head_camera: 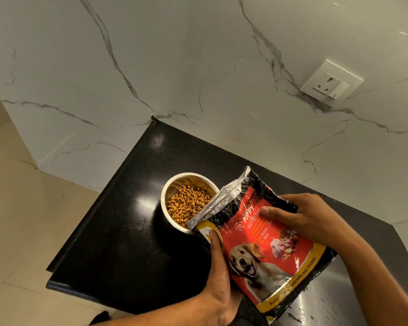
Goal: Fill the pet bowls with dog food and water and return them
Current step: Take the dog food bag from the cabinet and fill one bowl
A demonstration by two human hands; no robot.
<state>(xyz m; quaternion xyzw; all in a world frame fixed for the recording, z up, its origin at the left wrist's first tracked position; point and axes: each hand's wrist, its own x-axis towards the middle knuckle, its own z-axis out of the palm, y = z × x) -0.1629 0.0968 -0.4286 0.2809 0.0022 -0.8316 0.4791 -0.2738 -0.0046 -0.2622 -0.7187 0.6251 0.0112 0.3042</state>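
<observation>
A steel pet bowl (169, 191) stands on the black countertop (127, 243), holding a layer of brown kibble (187, 204). A red and black dog food bag (264, 245) with a puppy picture is tilted over it, its open silver mouth resting above the bowl's right rim. My left hand (218, 276) grips the bag's lower left edge, thumb on the front. My right hand (309, 217) clasps the bag's upper right side. No second bowl shows in this view.
The countertop ends in a corner at the left, with beige floor tiles (21, 220) beyond and below. A white marble wall (198, 67) rises behind, carrying a white socket and switch plate (331, 84) at the upper right.
</observation>
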